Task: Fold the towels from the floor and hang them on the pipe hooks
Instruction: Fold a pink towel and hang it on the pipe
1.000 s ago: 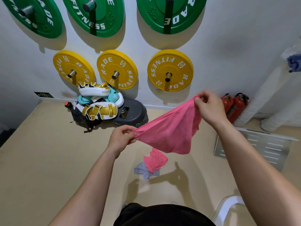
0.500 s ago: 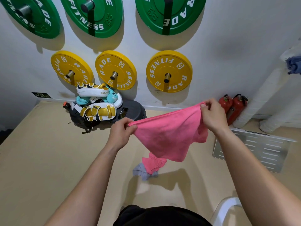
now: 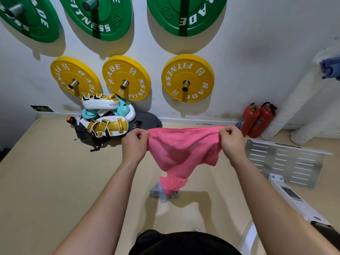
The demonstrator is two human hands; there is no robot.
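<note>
Head view: left fingers (image 3: 143, 134), right fingers (image 3: 226, 132) pinch pink towel (image 3: 182, 150), apparently hiding floor pile (image 3: 156, 190).

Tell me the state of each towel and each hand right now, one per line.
Held pink towel: unfolded, top edge stretched between both hands
Left hand: pinches its left corner
Right hand: pinches its right corner
Floor pink towel: crumpled heap
Grey towel: crumpled, partly under it
Blue towel: hangs at the pipe

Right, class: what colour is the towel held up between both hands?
The towel is plain pink, seen best in the head view.
</note>
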